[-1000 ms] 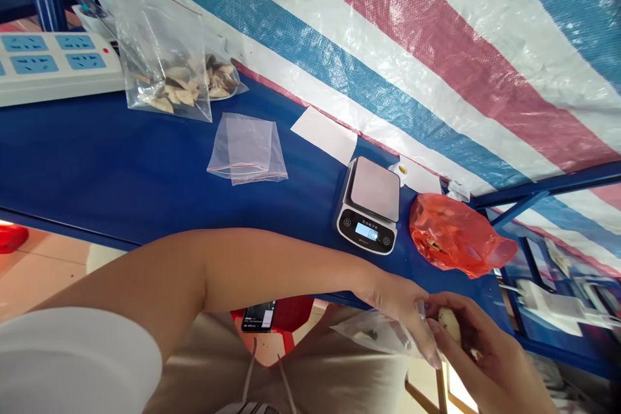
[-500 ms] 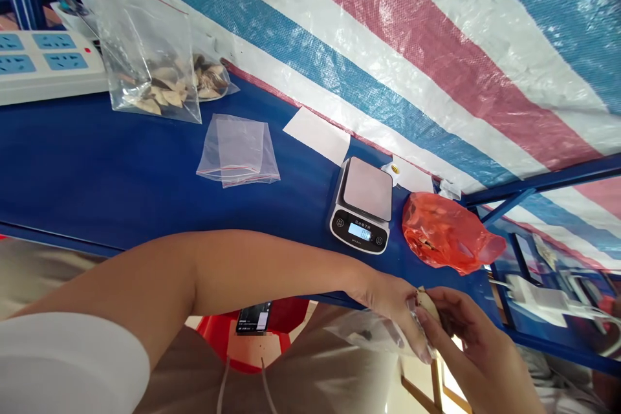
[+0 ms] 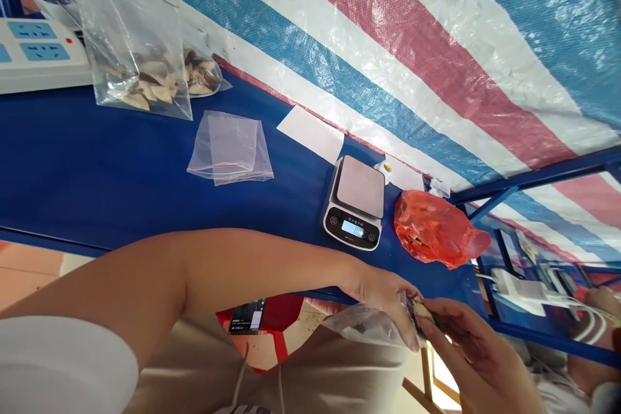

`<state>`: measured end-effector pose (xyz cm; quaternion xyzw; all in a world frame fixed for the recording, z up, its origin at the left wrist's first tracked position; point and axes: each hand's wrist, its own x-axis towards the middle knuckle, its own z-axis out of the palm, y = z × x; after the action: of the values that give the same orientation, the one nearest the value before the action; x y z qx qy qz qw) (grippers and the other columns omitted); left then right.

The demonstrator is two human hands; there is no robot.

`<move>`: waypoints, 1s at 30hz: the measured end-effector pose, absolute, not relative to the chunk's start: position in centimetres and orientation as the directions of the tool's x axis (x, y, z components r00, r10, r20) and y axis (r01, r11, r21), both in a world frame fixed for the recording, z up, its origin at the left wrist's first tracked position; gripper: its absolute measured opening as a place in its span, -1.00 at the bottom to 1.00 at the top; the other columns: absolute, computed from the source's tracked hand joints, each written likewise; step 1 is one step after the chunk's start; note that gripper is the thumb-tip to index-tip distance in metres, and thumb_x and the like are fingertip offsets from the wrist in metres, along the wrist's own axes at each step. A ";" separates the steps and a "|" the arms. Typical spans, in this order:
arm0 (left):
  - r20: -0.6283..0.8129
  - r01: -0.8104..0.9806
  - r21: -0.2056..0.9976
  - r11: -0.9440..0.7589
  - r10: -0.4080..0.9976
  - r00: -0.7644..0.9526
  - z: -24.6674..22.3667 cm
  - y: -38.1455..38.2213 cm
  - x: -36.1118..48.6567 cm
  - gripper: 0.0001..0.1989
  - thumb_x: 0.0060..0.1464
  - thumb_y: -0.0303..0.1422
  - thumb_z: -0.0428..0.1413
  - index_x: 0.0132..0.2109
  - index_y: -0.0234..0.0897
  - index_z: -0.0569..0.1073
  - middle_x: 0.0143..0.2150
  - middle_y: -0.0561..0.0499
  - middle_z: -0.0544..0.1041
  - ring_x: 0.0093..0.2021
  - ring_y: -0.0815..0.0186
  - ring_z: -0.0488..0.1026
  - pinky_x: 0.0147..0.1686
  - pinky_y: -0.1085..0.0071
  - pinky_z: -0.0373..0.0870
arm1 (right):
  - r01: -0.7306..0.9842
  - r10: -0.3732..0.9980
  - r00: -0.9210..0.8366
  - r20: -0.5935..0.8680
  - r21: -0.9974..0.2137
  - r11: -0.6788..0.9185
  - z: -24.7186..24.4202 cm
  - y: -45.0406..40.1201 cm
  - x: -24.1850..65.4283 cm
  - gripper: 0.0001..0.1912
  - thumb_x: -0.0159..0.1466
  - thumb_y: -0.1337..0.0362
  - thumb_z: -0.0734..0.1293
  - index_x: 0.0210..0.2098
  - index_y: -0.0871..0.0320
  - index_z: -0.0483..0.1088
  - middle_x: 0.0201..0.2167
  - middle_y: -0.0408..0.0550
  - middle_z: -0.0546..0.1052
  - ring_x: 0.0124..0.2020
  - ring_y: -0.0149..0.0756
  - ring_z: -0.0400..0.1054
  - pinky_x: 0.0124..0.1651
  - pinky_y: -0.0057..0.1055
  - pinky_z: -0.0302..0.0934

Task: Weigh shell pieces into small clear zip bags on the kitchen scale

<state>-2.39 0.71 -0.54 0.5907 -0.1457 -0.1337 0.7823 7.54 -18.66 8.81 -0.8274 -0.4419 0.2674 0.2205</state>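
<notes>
My left hand (image 3: pixel 381 292) reaches over the table's front edge, its fingers closed on the mouth of a clear plastic bag (image 3: pixel 366 325). The bag hangs below the hand, a small dark bit showing inside. At the bag's mouth, my right hand (image 3: pixel 478 346) pinches a pale, dry slice (image 3: pixel 422 312) with a darker edge. Just beyond the hands stands a white kitchen scale (image 3: pixel 359 187) with a bare plate and lit display, seemingly reading zero. Right of it lies a red plastic bag (image 3: pixel 436 228), with brownish pieces visible through its side.
Flat zip bags (image 3: pixel 233 145) lie mid-table. A zip bag of dried slices (image 3: pixel 145 92) stands at left beside a power strip (image 3: pixel 39 71), another filled bag (image 3: pixel 202 76) behind it. Paper (image 3: pixel 313 132) and a tape roll (image 3: pixel 385 169) edge the striped sheet. A phone (image 3: pixel 246 315) is below.
The view has shifted slightly, so the table things sit a little further left. Both hands remain together at the bag's mouth, and the slice between them has turned, showing more of its dark edge.
</notes>
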 end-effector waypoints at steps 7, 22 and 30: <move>-0.002 0.230 0.892 0.388 -0.506 0.862 -0.7 0.6 -2.0 -0.41 -0.35 -0.55 0.41 -0.09 -0.29 0.42 -0.22 0.15 0.51 -0.14 0.34 0.51 0.06 0.30 0.44 | 0.523 0.836 0.502 -0.223 -0.691 -0.499 8.7 -18.1 6.2 -0.65 0.35 -0.03 0.43 -0.02 0.05 0.59 0.05 0.08 0.67 0.05 -0.07 0.61 0.04 -0.42 0.52; 0.003 0.326 0.802 0.500 -0.550 0.835 -1.3 0.3 -1.5 -0.26 -0.38 -0.63 0.41 0.03 -0.26 0.41 -0.08 0.07 0.52 -0.15 0.40 0.55 0.19 0.18 0.45 | 0.653 0.667 0.745 0.004 -0.204 -0.729 6.0 -18.6 12.6 -0.52 0.28 -0.13 0.23 -0.08 0.06 0.54 -0.07 0.11 0.67 -0.07 0.13 0.59 -0.09 -0.06 0.48; -0.035 0.347 0.811 0.471 -0.552 0.833 -1.4 0.0 -1.2 -0.25 -0.45 -0.63 0.42 -0.01 -0.27 0.41 -0.09 0.08 0.52 -0.16 0.41 0.53 0.06 0.29 0.49 | 0.472 0.458 0.863 0.213 -0.017 -0.882 6.0 -11.9 21.4 -0.43 0.31 -0.02 0.14 -0.03 0.29 0.54 -0.22 0.41 0.62 -0.17 0.31 0.53 -0.07 0.15 0.36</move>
<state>-1.19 0.02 -1.40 0.4410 -0.1167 -0.2645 0.8497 21.43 -11.89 5.97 -0.9646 -0.2408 -0.1021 0.0344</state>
